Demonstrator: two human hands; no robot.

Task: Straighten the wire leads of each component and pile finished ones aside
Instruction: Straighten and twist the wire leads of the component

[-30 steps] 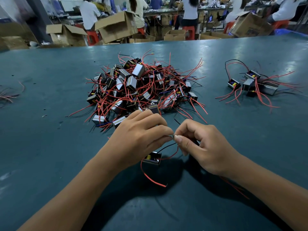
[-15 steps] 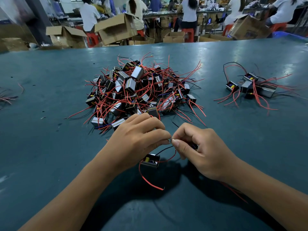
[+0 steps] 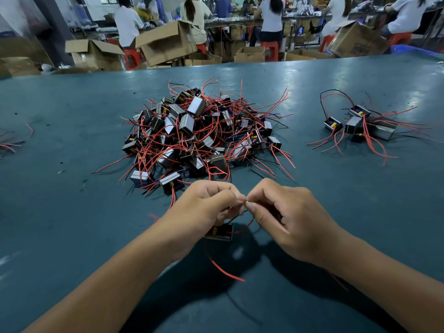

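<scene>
Teal table (image 3: pixel 72 224) surface carries everything, and the big tangled heap of components (image 3: pixel 199 138) serves as the landmark. Far left of that heap, a few loose wire ends (image 3: pixel 12 143) lie at the table's edge. Just in front of the heap, the left hand (image 3: pixel 204 207) curls its fingers, thumb and forefinger pinching a thin lead. Below that hand, touching or just above the table, hangs the component (image 3: pixel 219 233) being worked, a small black block with a yellow part; its red lead (image 3: pixel 223 267) trails toward the person. In front of the heap and slightly right, the right hand (image 3: pixel 286 217) also has curled fingers, pinching the same lead tip to tip with the left. Well right of the heap sits the small finished pile (image 3: pixel 358 126), its leads fanned out.

To do this step well, I judge the left pinch should anchor near the body while the right slides outward along the wire with steady, light pressure, avoiding a sharp kink or strain at the solder point. Each remaining lead then needs the same pass before the piece goes to the pile on the right.
</scene>
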